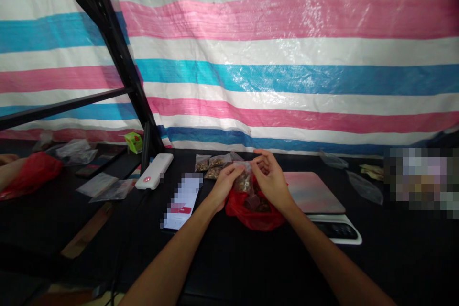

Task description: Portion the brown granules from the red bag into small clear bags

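Note:
Between my hands is a small clear zip bag [244, 181] with brownish pieces inside, too small to name. My left hand [225, 184] pinches its upper left edge. At the bag's upper right corner, my right hand [269, 177] grips with thumb and index finger, the other fingers curled loosely. Directly beneath lies an open red plastic bag [256, 220] holding more dark brown pieces and a small purplish item [252, 202], whose kind I cannot tell. Several filled clear bags [214, 166] lie just behind my left hand.
A kitchen scale [315, 193] stands right of the red bag. To the left are a lit phone [184, 201] and a white power bank [155, 172]. Empty clear bags [366, 187] lie at right. At far left, another person's hand [9, 169] is by a second red bag [38, 174].

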### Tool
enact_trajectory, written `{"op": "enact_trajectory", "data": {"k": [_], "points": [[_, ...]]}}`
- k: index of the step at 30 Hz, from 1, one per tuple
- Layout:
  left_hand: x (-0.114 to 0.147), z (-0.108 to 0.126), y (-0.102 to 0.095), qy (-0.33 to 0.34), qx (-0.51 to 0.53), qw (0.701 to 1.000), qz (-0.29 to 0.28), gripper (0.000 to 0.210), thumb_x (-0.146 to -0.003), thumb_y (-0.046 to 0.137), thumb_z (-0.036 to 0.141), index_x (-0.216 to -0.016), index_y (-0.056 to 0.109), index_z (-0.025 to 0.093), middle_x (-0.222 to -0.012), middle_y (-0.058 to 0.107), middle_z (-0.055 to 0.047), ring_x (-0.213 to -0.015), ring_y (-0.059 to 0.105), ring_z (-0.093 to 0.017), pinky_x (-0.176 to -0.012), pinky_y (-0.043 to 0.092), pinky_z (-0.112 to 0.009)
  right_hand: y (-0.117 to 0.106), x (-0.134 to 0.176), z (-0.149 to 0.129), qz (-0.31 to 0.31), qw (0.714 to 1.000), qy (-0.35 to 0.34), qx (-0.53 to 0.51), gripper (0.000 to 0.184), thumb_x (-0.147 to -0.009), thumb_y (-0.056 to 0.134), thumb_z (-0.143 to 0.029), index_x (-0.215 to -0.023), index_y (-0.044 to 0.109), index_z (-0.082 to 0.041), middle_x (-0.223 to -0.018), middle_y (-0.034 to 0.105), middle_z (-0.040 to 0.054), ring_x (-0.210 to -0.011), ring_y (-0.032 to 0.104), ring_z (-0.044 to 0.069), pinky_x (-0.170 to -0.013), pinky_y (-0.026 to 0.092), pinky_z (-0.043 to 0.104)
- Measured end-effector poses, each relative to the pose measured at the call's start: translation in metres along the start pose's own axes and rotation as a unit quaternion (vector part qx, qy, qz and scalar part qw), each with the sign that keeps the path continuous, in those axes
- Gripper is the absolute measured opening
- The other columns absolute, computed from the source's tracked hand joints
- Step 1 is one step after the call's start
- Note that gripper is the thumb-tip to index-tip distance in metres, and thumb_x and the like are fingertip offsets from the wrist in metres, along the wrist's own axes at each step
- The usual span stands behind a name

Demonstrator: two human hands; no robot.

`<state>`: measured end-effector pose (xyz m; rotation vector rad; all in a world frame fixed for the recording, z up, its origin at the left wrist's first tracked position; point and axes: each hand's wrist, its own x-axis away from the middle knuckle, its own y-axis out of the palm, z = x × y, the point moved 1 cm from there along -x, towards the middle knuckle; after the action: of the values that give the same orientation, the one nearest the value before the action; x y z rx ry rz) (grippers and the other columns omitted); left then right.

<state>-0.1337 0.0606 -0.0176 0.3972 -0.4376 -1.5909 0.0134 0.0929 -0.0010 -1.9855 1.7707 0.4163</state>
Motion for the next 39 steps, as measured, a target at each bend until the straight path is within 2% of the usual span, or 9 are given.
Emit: {"op": "enact_trajectory", "data": {"k": [3,6,9,13,18,22,29,35,39], "points": [[0.0,0.0,0.0,0.011,0.013,1.0,-0.008,0.04,-0.077,0.085,0.044,-0.105,0.078,0.017,-0.099,0.079,-0.006,-0.088,0.071,-0.019,-0.085,0.052,-0.029,0.0,-0.001,-0.002,0.004,1.0,-0.009,-0.005,0.033,-0.094,0.064,-0.034,-0.125,0.056,-0.026,-0.086,0.061,-0.0018,-0.067,0.058,0.015,-0.061,0.046,0.029],[-0.001,0.001,0.002,0.018,0.015,1.0,0.002,0.043,-0.081,0.08,0.052,-0.104,0.079,0.016,-0.102,0.079,-0.008,-0.092,0.072,-0.022,-0.087,0.053,-0.032,-0.001,-0.001,-0.006,0.003,1.0,-0.025,-0.009,0.033,-0.095,0.064,-0.032,-0.126,0.055,-0.026,-0.084,0.06,-0.0024,-0.068,0.059,0.016,-0.063,0.046,0.03],[-0.002,0.003,0.003,0.036,-0.009,0.999,0.01,0.049,-0.082,0.077,0.059,-0.106,0.079,0.016,-0.105,0.08,-0.01,-0.096,0.072,-0.025,-0.092,0.053,-0.036,0.0,-0.001,-0.007,-0.007,1.0,-0.017,-0.012,0.036,-0.095,0.064,-0.033,-0.129,0.054,-0.027,-0.089,0.063,-0.001,-0.072,0.06,0.016,-0.065,0.047,0.03],[-0.003,0.003,0.002,0.077,-0.057,0.995,0.019,0.05,-0.084,0.074,0.062,-0.102,0.08,0.016,-0.102,0.079,-0.009,-0.093,0.071,-0.023,-0.09,0.052,-0.034,0.001,0.0,-0.001,-0.018,1.0,-0.011,0.0,0.04,-0.093,0.067,-0.033,-0.13,0.055,-0.028,-0.095,0.063,0.0003,-0.074,0.061,0.016,-0.067,0.048,0.03],[-0.002,0.001,0.002,0.081,-0.082,0.993,0.006,0.045,-0.08,0.079,0.059,-0.099,0.078,0.017,-0.095,0.077,-0.004,-0.088,0.067,-0.018,-0.084,0.051,-0.028,-0.001,0.0,-0.001,-0.016,0.999,-0.032,-0.002,0.038,-0.093,0.065,-0.029,-0.129,0.055,-0.028,-0.091,0.062,-0.0008,-0.073,0.059,0.015,-0.067,0.048,0.029],[0.0,0.002,0.004,0.071,-0.068,0.995,0.0,0.047,-0.076,0.083,0.058,-0.098,0.077,0.018,-0.092,0.077,-0.004,-0.088,0.067,-0.019,-0.085,0.051,-0.029,0.0,0.0,-0.003,-0.026,0.999,-0.021,-0.004,0.041,-0.091,0.067,-0.031,-0.13,0.054,-0.027,-0.094,0.062,-0.0002,-0.072,0.058,0.014,-0.065,0.047,0.028],[0.001,0.004,0.003,0.066,-0.063,0.996,-0.016,0.035,-0.082,0.081,0.048,-0.102,0.08,0.019,-0.1,0.078,-0.005,-0.093,0.069,-0.02,-0.09,0.05,-0.03,0.0,-0.001,-0.008,-0.008,1.0,-0.011,-0.028,0.036,-0.088,0.068,-0.031,-0.121,0.055,-0.026,-0.091,0.064,-0.0005,-0.073,0.06,0.015,-0.067,0.049,0.028],[0.001,0.011,-0.002,0.108,-0.106,0.988,0.017,0.028,-0.081,0.08,0.041,-0.097,0.083,0.018,-0.1,0.08,-0.007,-0.097,0.069,-0.024,-0.093,0.049,-0.032,0.003,0.001,-0.009,-0.031,0.999,0.004,-0.028,0.043,-0.088,0.07,-0.035,-0.126,0.053,-0.026,-0.09,0.067,-0.0005,-0.07,0.061,0.016,-0.064,0.049,0.028],[0.003,0.012,0.0,0.115,-0.131,0.985,0.019,0.03,-0.08,0.081,0.043,-0.096,0.083,0.018,-0.098,0.079,-0.006,-0.094,0.068,-0.022,-0.09,0.048,-0.031,0.003,0.001,-0.012,-0.005,1.0,-0.014,-0.025,0.031,-0.088,0.067,-0.03,-0.117,0.057,-0.025,-0.086,0.063,-0.0018,-0.073,0.061,0.016,-0.069,0.049,0.029]]}}
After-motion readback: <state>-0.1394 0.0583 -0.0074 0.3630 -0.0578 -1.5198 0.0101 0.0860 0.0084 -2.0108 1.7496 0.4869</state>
